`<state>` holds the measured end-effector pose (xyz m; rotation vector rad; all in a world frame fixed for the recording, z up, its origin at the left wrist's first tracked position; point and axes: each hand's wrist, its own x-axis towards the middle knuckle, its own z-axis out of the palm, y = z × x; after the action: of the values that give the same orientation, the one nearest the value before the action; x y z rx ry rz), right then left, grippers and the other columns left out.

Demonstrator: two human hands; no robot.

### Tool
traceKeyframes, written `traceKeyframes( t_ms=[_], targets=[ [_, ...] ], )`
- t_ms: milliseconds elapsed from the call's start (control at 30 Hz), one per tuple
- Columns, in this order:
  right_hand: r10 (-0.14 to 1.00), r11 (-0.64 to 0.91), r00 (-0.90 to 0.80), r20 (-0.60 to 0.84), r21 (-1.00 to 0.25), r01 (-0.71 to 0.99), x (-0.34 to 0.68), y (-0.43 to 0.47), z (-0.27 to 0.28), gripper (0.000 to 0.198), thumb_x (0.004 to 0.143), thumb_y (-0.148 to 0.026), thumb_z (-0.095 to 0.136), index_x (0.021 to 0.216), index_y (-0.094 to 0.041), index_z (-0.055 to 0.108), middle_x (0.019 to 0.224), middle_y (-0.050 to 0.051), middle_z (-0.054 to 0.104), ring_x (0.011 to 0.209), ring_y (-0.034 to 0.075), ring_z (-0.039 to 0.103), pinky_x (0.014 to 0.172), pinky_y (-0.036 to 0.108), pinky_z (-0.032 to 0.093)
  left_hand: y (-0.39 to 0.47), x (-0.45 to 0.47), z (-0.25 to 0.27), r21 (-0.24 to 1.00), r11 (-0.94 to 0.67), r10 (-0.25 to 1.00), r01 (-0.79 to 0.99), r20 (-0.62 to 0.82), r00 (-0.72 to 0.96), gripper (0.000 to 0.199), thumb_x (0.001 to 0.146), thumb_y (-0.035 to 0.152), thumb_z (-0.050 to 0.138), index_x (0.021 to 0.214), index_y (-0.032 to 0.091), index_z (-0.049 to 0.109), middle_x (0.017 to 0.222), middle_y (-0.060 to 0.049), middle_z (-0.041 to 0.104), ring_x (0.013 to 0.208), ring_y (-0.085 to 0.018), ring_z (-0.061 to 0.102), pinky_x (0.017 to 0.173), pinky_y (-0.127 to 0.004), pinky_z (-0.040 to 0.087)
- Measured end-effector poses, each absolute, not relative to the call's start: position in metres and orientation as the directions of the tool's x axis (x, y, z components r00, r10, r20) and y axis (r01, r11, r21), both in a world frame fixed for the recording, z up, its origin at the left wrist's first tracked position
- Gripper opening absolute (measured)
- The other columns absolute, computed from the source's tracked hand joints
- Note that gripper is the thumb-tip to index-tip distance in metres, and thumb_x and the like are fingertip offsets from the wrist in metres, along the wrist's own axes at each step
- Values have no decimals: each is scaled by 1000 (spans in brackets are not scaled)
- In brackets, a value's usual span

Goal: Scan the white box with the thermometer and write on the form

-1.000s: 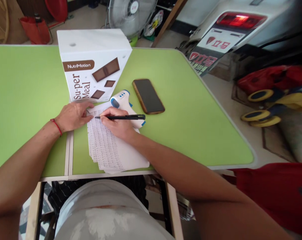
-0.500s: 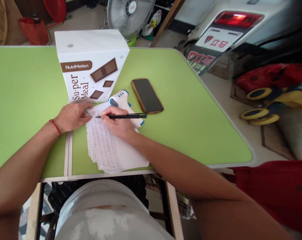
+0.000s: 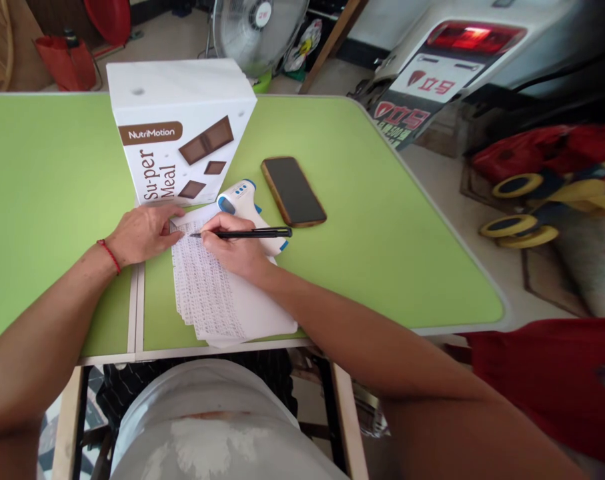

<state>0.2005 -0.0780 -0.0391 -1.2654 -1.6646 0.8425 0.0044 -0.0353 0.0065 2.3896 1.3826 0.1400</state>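
Observation:
My right hand [image 3: 236, 245] is closed round a black pen [image 3: 257, 233], its tip on or just over the written part of the paper sheets [image 3: 217, 287]. Dense rows of handwriting cover the left of the top sheet; the right part is blank. Fingers apart, my left hand [image 3: 145, 233] rests on the table with its thumb and forefinger at the sheets' upper left edge. A white and blue infrared thermometer [image 3: 238, 198] lies beyond my right hand, partly hidden by it. Behind the left hand stands a white NutriMotion box [image 3: 182, 133].
A phone [image 3: 293, 191] in a brown case lies right of the thermometer on the green table [image 3: 382, 253]. Past the table are a fan [image 3: 259, 33], a vehicle's rear end with a red light [image 3: 475, 38], and a red bag [image 3: 67, 61]. Red fabric [image 3: 542, 380] is at the lower right.
The view has shifted very slightly, so everything sits a little further left. Both hands, the pen and the sheets keep nearly the same places.

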Motion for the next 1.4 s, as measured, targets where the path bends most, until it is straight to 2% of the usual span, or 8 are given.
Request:
traceKeyframes(
  t_ms=[533,1067,1400],
  targets=[
    [963,271,-103,250,-878,394,201,-79,-39,13,77,-16,59,68,-23,53,64,-4,58,60,12,50,60,28,45,-34,1,4,376,-483,839,791,-61,541,43,90,35,59,129,18,67,78,-4,69,76,-21,64,67,-31,44],
    [968,249,-73,240,-881,402,201,-79,-36,15,76,-15,60,67,-23,52,64,-3,59,61,13,52,62,29,46,-34,1,5,381,-473,841,795,-76,536,44,91,34,60,132,18,67,80,-4,70,77,-21,63,70,-31,45],
    [962,273,-115,248,-902,336,202,-79,-40,10,77,-18,59,69,-23,55,64,-4,60,59,12,51,59,29,46,-34,1,4,382,-483,838,788,-60,543,44,90,36,60,130,18,67,80,-4,70,79,-22,65,69,-32,46]
  ],
)
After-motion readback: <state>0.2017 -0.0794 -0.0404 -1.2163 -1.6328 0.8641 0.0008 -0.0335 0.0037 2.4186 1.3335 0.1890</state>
